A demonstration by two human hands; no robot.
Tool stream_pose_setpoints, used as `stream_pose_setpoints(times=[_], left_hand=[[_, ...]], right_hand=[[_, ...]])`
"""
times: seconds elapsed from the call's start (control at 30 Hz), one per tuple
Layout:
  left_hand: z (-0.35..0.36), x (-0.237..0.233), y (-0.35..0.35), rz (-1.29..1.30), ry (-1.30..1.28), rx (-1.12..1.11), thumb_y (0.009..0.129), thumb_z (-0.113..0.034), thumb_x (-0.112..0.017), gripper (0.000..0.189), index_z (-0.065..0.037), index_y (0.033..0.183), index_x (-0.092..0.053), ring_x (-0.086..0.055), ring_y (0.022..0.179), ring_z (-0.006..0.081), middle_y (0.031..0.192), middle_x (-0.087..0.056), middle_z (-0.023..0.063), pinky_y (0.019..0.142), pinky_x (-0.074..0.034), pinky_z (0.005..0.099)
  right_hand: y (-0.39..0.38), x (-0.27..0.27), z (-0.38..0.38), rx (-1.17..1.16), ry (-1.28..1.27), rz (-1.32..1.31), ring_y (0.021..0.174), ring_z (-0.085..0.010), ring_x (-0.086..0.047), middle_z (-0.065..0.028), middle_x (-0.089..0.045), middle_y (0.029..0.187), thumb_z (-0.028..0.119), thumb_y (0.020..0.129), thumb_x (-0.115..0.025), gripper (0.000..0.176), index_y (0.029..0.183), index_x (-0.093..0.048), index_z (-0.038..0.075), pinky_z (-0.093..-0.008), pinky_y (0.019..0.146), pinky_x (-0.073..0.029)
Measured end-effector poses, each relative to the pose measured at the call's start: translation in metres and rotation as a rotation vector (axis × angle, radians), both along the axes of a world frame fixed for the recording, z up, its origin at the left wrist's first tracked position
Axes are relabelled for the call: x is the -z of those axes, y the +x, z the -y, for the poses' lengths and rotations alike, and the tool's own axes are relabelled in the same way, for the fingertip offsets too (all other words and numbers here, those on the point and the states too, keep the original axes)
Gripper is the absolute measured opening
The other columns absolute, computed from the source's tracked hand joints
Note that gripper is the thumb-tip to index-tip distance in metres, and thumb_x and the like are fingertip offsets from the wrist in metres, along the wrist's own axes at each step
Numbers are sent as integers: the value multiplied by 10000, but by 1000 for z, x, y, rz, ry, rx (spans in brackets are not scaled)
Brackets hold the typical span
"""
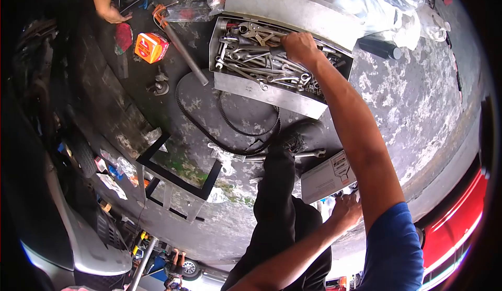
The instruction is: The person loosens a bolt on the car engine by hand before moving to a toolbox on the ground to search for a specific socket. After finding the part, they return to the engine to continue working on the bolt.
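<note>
My right hand [301,48] reaches down into a long metal toolbox [282,93] full of wrenches [251,56]. Its fingers are curled among the tools, and what they grip is hidden. Close to its fingertips is a pair of locking pliers [257,34]. My left hand [346,210] is held low, near my leg and just below a white printed box [328,178]. Its fingers are bent inward; whatever may be in them cannot be made out.
Another person's hand [113,15] is at upper left, near an orange box [151,47]. A metal pipe [185,56], a toothed belt [201,127], a black angular frame [180,175] and a large wrench [310,154] lie on the floor. A dark bottle [380,47] lies right of the toolbox.
</note>
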State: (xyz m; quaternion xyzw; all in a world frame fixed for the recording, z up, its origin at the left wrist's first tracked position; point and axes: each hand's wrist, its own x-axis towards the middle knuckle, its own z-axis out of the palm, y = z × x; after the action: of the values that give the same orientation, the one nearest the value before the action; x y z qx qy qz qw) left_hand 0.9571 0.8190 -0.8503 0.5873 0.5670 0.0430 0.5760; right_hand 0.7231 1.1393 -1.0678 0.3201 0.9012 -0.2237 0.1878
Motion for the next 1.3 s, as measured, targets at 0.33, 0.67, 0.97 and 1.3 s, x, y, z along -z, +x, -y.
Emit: stream_pose_setpoints(times=[0.33, 0.67, 0.97, 1.3], left_hand=[[19, 41, 30, 131, -107, -155, 903, -246, -649, 408, -3, 1231, -638, -711, 881, 348, 1077, -691, 207, 720, -553, 524], [55, 30, 20, 411, -290, -323, 944, -219, -631, 383, -26, 1274, -603, -670, 979, 303, 1156, -654, 170, 802, -534, 477], [73, 25, 24, 893, -637, -765, 981, -194, -616, 366, -47, 1313, -572, -632, 1068, 262, 1228, -621, 137, 875, -516, 435], [82, 25, 45, 915, -585, -864, 1023, -167, -599, 353, -70, 1357, -538, -591, 1166, 217, 1307, -584, 100, 956, -497, 388]], right_hand=[[-21, -6, 34, 207, -37, -236, 1392, -359, -455, -190, -504, 1453, 499, 956, -658, 706, 1451, -526, 13, -522, 1130, -399], [-44, 27, 80, 462, 48, -56, 1487, -359, -351, -201, -362, 1602, 373, 952, -701, 903, 1642, -196, 82, -595, 1167, -335], [-49, -37, 85, 496, -385, 57, 1020, -285, -678, -158, -596, 1166, 167, 1004, -507, 385, 1370, -553, 54, -456, 895, -561], [-3, -11, 100, 495, -408, -710, 1353, -424, -515, -275, -584, 1423, 434, 1009, -635, 653, 1521, -479, 60, -475, 1110, -438]])
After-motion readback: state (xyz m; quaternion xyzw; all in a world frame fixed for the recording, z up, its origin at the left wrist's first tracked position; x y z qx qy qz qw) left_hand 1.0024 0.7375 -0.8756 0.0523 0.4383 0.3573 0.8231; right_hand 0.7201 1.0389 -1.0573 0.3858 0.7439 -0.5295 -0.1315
